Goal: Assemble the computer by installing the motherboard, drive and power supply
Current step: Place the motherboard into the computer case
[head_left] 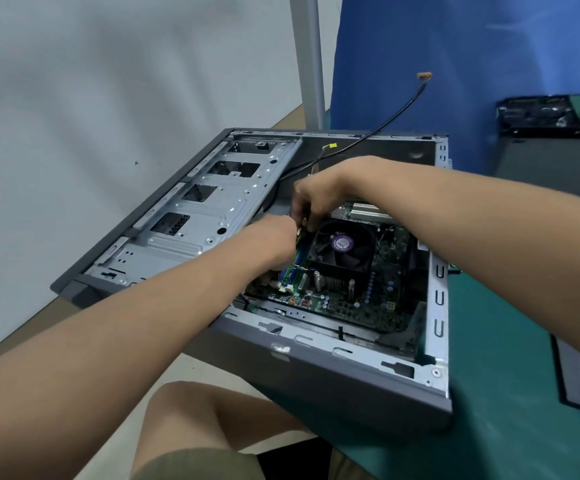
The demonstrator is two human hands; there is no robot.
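**Item 1, nearest.** A bent knee [191, 420] and khaki shorts [195, 465] are seen at the lower edge, beneath the forearms.

**Item 2.** A green table cover [506, 393] is spread at the right. The computer case [316, 372] is laid on it on its side, open face up. A dark flat panel [579, 375] is laid on the same cover at the right edge.

**Item 3.** The motherboard [351, 306], green, is seated flat on the floor of the case, in its right half. A black cooling fan [342, 249] with a purple hub label is mounted on it.

**Item 4.** The left hand [274, 240] is reached in from the lower left and held at the board's left edge, just beside the fan. Its back is turned upward and its fingers are hidden, so its grip cannot be told.

**Item 5.** The right hand [316, 199] is reached in from the right and held just beyond the left, the two close together. Its fingers are curled down toward the same spot. Whether anything is pinched cannot be made out.

**Item 6.** A drive cage [212, 209] of bare grey metal, pierced with rectangular openings, is fitted in the left half of the case.

**Item 7.** A black cable [385, 126] is led up over the far rim and ended in a small brown connector [424, 76].

**Item 8, farthest.** A blue cloth [455, 64], a grey post [307, 57] and a pale wall [108, 81] are recorded. A dark boxy item [551, 112] is set at the far right, its kind not determinable.
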